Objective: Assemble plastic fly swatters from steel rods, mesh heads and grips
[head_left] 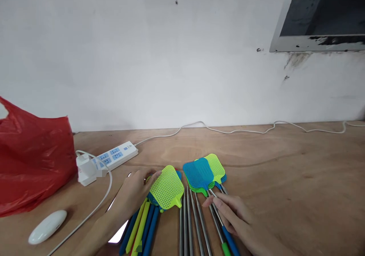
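Observation:
My left hand [139, 189] is closed on the left edge of a yellow-green fly swatter head [168, 187], with blue heads partly hidden beneath it. My right hand [232, 212] pinches the thin metal rod of a blue fly swatter [199, 172] just below its head. That swatter lies over green and yellow-green ones at the right. Between my hands several bare metal rods [189, 222] lie side by side. Under my left forearm are several blue and yellow handles [142, 225]. A green handle [225, 248] shows beside a blue one near my right hand.
At the left stand a red plastic bag [34, 161] and a white power strip [116, 157] with a plugged-in adapter. A white oval object [47, 226] lies in front. A phone-like device [118, 233] is partly under my left arm. A white cord [236, 131] runs along the wall.

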Demonstrator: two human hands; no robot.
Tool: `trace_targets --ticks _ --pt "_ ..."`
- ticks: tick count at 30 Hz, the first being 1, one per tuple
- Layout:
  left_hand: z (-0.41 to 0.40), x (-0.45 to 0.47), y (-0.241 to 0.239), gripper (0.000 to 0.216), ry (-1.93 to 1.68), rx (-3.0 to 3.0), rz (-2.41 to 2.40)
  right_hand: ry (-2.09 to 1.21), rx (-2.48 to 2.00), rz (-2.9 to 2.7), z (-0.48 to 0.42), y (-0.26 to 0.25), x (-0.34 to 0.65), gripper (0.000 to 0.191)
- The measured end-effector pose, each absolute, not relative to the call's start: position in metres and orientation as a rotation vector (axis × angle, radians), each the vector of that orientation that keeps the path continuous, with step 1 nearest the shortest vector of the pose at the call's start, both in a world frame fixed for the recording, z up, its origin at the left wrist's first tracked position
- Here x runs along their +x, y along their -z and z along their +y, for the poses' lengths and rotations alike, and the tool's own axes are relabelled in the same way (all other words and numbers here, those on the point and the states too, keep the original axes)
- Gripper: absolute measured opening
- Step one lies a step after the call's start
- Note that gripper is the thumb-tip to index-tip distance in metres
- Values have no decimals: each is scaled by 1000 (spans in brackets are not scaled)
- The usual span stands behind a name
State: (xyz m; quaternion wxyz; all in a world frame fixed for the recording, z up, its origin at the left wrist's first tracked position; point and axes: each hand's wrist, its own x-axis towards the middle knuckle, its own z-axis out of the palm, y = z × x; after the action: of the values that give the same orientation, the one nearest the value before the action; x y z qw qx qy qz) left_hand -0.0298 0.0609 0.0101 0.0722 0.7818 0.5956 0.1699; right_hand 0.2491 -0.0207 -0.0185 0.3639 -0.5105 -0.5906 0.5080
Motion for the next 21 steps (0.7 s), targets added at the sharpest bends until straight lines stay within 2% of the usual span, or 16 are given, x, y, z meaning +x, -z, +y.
trace_targets --ticks 4,8,11,17,21 --pt "56 -27 -5 36 -523 2415 2015 -1273 -1375 -1612 -18 23 251 64" --pt "43 -18 4 36 -583 2741 1552 -1294 -1387 -1589 -16 26 251 65" --pt "36 -12 10 38 -467 2820 1262 -1345 -1344 -1506 -15 28 251 67" --pt "32 -8 14 38 -379 2738 1264 -1315 -1257 -1423 -10 38 255 58" --pt "31 -10 14 35 -376 2729 1265 -1412 -1251 -1340 -6 34 257 63"
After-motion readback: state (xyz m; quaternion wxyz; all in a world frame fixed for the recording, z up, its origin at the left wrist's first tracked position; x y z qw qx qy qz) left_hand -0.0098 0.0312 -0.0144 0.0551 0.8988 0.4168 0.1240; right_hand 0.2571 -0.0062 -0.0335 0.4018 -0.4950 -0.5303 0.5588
